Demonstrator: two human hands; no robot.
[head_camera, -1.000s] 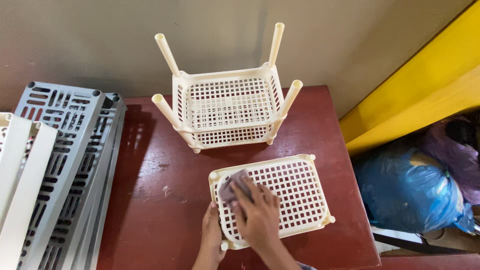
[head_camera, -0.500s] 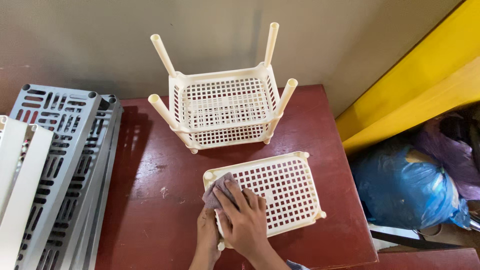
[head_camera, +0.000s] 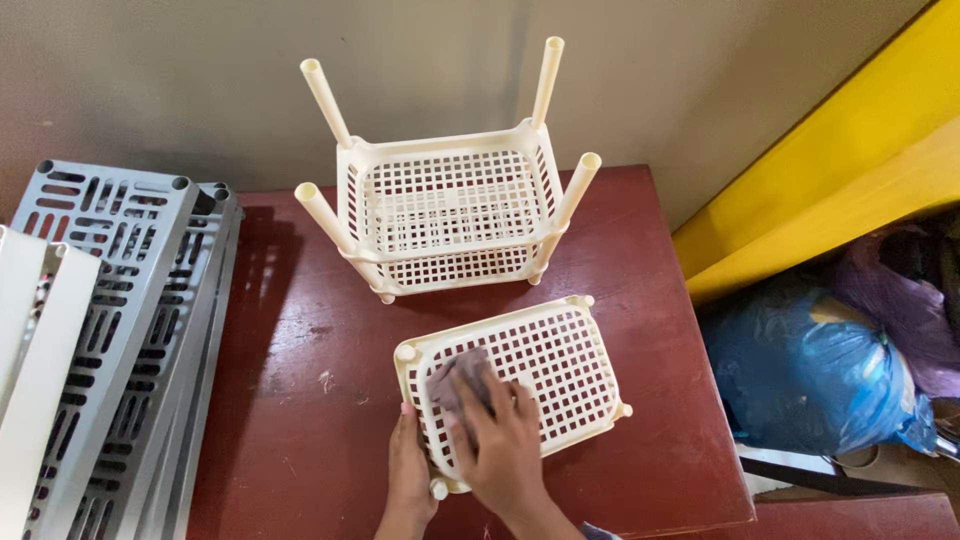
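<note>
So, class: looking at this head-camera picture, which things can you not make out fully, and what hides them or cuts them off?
- Cloth: mostly covered by the right hand pressing it on the cream shelf tray.
- Tray's near-left edge: hidden by the left hand gripping it.
- Grey slotted panels: cut off by the left and bottom edges.
- Blue bag: contents not visible through the plastic.
- Assembled rack's lower tier: partly screened by the tier above.

A dark red worktop (head_camera: 300, 400) is set against a plain wall. On it are seen a cream perforated tray (head_camera: 560, 370) near the front edge and a cream two-tier rack (head_camera: 450, 210) with upright posts behind.
</note>
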